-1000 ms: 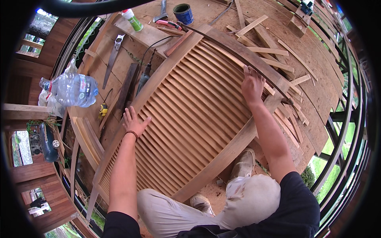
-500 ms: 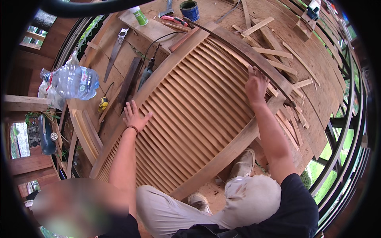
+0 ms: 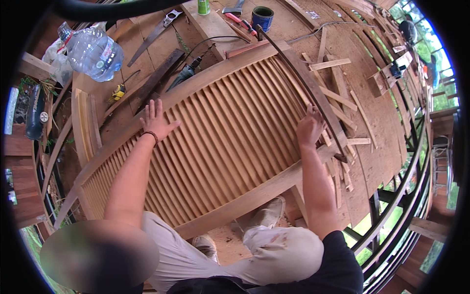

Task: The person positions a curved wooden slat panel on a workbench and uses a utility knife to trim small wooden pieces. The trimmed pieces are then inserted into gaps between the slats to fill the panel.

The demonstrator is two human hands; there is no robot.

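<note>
A large wooden louvred panel (image 3: 230, 132) lies flat across the plywood floor in front of me. My left hand (image 3: 156, 119) rests flat with fingers spread on the panel's upper left frame rail. My right hand (image 3: 309, 128) presses on the slats at the panel's right end, fingers curled at the edge beside a long dark strip (image 3: 313, 93). Neither hand holds a tool. My bent knees and shoes (image 3: 267, 213) sit just below the panel's lower rail.
A big clear water bottle (image 3: 93, 51) lies at the upper left. A handsaw (image 3: 155, 29), power drill (image 3: 186, 76), yellow tape measure (image 3: 117, 91), blue tin (image 3: 263, 17) and green can (image 3: 203, 6) lie beyond the panel. Wood offcuts (image 3: 342, 98) litter the right. The floor edge drops off at right.
The view has shifted and the panel now sits lower and more central. Both hands stay pressed on the panel at about the same places.
</note>
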